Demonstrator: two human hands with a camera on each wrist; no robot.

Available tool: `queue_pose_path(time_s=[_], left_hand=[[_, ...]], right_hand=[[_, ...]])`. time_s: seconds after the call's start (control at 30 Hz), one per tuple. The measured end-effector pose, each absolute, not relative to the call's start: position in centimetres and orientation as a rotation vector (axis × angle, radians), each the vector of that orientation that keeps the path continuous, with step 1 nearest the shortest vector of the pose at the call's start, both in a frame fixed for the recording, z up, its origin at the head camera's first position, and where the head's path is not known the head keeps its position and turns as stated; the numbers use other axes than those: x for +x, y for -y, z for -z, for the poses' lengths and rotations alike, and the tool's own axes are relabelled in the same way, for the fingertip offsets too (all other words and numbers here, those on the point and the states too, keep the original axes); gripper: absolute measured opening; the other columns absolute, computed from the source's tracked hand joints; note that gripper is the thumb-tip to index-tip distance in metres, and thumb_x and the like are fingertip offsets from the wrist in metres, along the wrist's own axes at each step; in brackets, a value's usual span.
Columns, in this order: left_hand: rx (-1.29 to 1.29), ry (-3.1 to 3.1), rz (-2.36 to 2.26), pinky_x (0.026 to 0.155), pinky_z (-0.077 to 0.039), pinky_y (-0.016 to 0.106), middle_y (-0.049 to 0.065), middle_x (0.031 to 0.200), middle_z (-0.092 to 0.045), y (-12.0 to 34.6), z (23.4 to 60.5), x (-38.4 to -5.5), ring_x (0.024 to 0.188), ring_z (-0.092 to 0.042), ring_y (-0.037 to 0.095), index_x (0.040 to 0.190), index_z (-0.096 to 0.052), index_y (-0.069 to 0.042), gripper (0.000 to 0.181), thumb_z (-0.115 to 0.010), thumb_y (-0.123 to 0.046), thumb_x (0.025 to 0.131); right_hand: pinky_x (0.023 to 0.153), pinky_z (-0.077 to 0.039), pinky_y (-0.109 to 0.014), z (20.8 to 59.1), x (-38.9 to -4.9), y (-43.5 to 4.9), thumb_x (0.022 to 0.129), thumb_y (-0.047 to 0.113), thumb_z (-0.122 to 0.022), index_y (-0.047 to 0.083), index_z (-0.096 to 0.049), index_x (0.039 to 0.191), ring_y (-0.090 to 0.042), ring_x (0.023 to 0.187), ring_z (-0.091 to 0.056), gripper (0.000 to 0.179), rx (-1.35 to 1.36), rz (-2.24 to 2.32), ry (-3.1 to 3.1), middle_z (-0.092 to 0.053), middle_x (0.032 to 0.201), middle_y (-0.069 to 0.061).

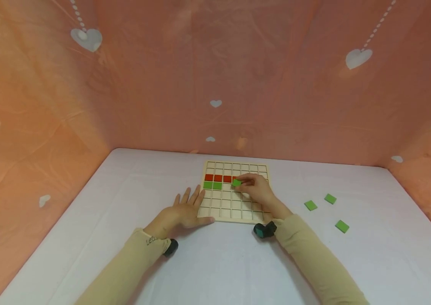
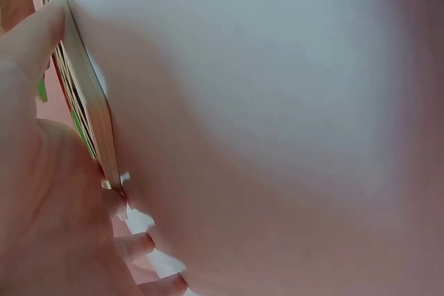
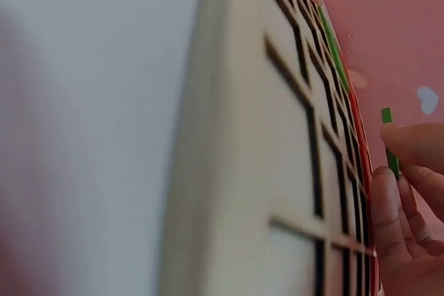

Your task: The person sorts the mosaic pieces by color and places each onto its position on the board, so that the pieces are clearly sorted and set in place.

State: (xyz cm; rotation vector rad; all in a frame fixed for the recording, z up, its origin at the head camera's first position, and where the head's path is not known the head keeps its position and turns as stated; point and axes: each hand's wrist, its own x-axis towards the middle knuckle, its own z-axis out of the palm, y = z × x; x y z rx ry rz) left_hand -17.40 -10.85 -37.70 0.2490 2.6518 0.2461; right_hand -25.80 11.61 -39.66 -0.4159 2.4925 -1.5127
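A pale wooden grid board (image 1: 226, 213) lies on the table, with red square tiles (image 1: 218, 178) in one row and two green tiles (image 1: 212, 185) in the row below. Above that lower row my right hand (image 1: 255, 188) pinches a green square tile (image 1: 236, 182) between thumb and fingers. The right wrist view shows the held tile (image 3: 390, 145) edge-on, raised off the grid. My left hand (image 1: 184, 212) lies with fingers spread at the board's near left corner, its thumb along the front edge. In the left wrist view the thumb touches the board's side (image 2: 94, 98).
Three loose green tiles, a left one (image 1: 310, 205), a far one (image 1: 330, 198) and a near one (image 1: 342, 226), lie on the white tabletop (image 1: 215, 271) to the board's right. An orange cloth (image 1: 284, 106) with hearts hangs behind the table and at both sides.
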Motion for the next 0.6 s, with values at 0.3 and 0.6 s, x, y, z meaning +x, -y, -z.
queue_pose_path(time_s=[0.3, 0.6], left_hand=[[0.258, -2.649, -0.219, 0.117, -0.006, 0.057, 0.014, 0.162, 0.005, 11.1, 38.0, -17.7, 0.148, 0.003, 0.039, 0.154, -0.004, -0.003, 0.092, -0.045, -0.060, 0.094], [0.271, -2.645, -0.245, 0.117, -0.007, 0.058, 0.016, 0.161, 0.003, 10.8, 37.6, -17.6, 0.147, 0.002, 0.040, 0.153, -0.005, -0.001, 0.092, -0.046, -0.058, 0.094]], right_hand=[[0.080, -0.053, -0.032, 39.6, -26.3, -10.1, 0.087, 0.009, -0.068, -0.001, -0.065, 0.118, -0.026, 0.096, -0.063, 0.032, -0.550, 1.423, -2.501, -0.067, 0.105, -0.016], [0.074, -0.051, -0.028, 39.5, -26.1, -9.6, 0.085, 0.005, -0.068, -0.001, -0.066, 0.115, -0.022, 0.091, -0.063, 0.031, -0.518, 1.414, -2.488, -0.067, 0.106, -0.016]])
